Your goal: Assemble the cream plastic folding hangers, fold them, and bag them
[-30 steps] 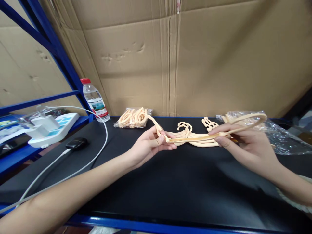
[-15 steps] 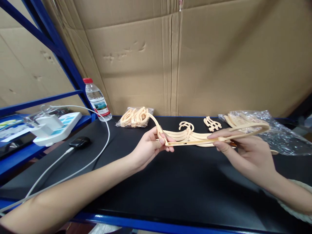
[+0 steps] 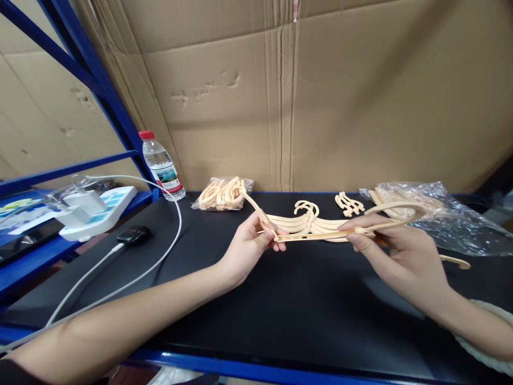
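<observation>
A beige plastic hanger is stretched between my two hands above the black table, its flat slotted bar lying nearly level. My left hand pinches the bar's left end, where a curved arm rises up and to the left. At the other end, my right hand grips the bar between thumb and fingers. A curved loop stands above that hand. Just behind the bar lie several stacked beige hangers with their hooks pointing away from me.
Bagged beige parts lie at the back left, loose hooks at the back. A crinkled plastic bag holds more at right, near a beige hook tip. Further left are a water bottle, a white cable and a power strip.
My right hand and the loop above it have shifted slightly left. More of the beige hook tip shows at right. My left hand keeps its pinch.
</observation>
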Demonstrator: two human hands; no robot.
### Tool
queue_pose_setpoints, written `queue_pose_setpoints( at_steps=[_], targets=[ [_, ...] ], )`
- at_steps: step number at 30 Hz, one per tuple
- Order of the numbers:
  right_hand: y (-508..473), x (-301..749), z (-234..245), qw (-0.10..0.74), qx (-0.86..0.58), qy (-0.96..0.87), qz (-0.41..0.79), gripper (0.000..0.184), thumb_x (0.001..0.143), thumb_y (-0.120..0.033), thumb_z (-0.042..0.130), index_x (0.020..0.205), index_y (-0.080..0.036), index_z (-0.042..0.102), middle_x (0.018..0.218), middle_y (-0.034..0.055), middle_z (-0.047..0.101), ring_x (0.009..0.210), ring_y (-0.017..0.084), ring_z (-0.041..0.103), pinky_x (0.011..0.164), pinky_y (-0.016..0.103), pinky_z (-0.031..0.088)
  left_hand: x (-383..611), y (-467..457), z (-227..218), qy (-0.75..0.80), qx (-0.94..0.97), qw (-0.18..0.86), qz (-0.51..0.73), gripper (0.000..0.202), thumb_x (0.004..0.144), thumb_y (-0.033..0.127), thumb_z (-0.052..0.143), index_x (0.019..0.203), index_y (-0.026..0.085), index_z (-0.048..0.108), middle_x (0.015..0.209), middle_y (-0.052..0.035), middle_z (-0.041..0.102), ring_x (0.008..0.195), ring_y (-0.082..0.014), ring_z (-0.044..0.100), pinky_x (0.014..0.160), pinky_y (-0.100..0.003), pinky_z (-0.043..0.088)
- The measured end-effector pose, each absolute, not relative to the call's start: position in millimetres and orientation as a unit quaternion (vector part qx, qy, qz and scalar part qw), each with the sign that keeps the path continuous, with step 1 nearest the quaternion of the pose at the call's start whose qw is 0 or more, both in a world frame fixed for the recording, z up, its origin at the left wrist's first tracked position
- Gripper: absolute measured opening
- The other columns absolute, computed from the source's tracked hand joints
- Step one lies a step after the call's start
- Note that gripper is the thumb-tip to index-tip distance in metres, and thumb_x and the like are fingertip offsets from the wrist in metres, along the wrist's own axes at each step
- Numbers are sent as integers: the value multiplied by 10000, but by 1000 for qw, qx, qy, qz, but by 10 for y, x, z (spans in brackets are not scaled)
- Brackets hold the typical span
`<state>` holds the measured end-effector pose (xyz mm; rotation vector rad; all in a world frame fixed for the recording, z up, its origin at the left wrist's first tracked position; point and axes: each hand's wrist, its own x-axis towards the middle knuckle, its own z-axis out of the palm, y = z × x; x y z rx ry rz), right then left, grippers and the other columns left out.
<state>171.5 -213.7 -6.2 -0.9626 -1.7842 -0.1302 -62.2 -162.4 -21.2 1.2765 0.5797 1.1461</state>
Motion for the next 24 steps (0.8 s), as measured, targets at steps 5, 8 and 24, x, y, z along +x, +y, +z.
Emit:
queue_pose_setpoints(
  at_steps=[5,8,24],
  targets=[
    [-2202,1646,-70,529,-423,-735,-17,198,860,-164,597,669,-211,622,786,11,723,616,139,653,501,222,502,-612,-1633,-218,250,585,557,533,237,808,208,698,728,169,479,656,20,611,537,-99,584,559,-226,437],
    [-2233,1633,-47,527,-412,-741,-64,124,857,-148,606,771,-219,660,809,12,734,671,155,678,559,231,532,-627,-1624,-178,236,598,554,529,241,809,226,708,730,164,489,636,26,593,545,-107,597,568,-233,458],
    [-2170,1763,-29,532,-362,-753,-139,99,851,-115,632,837,-201,678,817,29,741,810,170,691,808,275,546,-743,-1496,-71,173,563,688,425,195,761,200,760,738,124,581,880,-64,683,865,-205,687,748,-287,561]
  ],
)
